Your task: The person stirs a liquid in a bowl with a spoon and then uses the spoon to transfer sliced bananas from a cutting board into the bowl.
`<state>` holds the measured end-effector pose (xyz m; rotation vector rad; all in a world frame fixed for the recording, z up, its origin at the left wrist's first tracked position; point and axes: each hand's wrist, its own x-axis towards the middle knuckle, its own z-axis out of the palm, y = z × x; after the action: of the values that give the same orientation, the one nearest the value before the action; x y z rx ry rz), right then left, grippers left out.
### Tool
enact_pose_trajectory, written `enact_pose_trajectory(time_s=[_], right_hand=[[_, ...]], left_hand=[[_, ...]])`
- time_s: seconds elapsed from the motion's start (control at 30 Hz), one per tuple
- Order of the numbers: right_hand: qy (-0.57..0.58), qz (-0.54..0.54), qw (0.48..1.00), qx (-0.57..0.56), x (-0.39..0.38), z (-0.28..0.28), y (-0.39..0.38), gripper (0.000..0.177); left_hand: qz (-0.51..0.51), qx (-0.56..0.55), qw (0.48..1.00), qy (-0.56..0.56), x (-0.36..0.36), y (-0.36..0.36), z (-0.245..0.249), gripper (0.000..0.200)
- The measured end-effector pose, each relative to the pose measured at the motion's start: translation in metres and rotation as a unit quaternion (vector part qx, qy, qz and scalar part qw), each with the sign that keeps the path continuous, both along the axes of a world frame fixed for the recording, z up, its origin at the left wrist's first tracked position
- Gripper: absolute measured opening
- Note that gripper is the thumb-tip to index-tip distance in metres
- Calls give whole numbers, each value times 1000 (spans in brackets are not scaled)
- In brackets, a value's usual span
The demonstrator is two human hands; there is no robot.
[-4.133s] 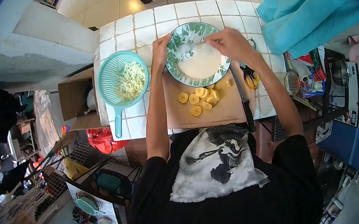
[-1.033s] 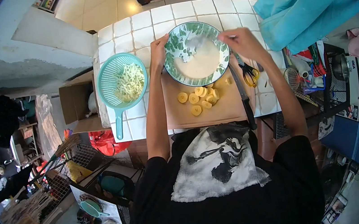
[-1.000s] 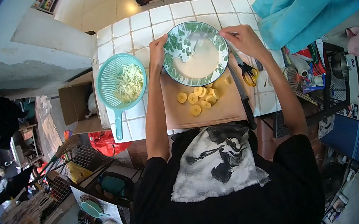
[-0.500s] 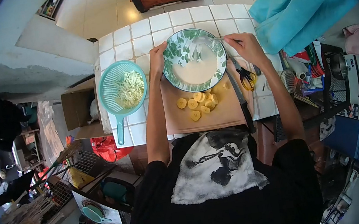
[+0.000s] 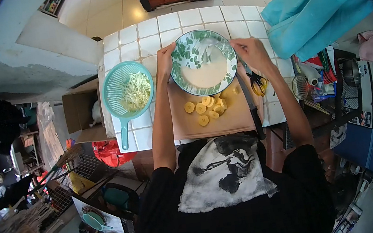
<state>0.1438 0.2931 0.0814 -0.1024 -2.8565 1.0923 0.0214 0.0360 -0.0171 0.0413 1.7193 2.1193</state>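
A white and green enamel plate (image 5: 185,82) holds a pool of pale, creamy batter (image 5: 204,75), smeared toward its far side. My left hand (image 5: 167,58) is closed on the plate's left rim. At the right rim, my right hand (image 5: 250,51) has its fingers closed around a spoon, whose handle is mostly hidden by the hand. Below the plate, banana slices (image 5: 209,106) lie on a tan cutting board (image 5: 192,127). A black-handled knife (image 5: 255,116) rests along the board's right edge. Scissors (image 5: 258,83) with black and yellow handles lie near my right wrist.
A turquoise strainer (image 5: 124,133) with shredded pale cabbage (image 5: 136,92) stands left on the white tiled table (image 5: 147,29). A turquoise cloth (image 5: 312,15) hangs at the back right corner. An open cardboard box (image 5: 76,113) is beside the table's left edge.
My right hand has shifted slightly left and turned at the plate's right rim, and the spoon handle that showed earlier is now hidden. My left hand stays on the rim.
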Motion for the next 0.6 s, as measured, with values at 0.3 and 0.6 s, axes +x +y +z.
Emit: enact_pose_trajectory(time_s=[0.3,0.6], right_hand=[[0,-20,997,-73,10,3,6,24],[-91,101,990,-41,15,11,2,25]], left_hand=[[9,-22,999,23,1,0,1,31],[16,-2,1000,18,-2,-1,-10,31]])
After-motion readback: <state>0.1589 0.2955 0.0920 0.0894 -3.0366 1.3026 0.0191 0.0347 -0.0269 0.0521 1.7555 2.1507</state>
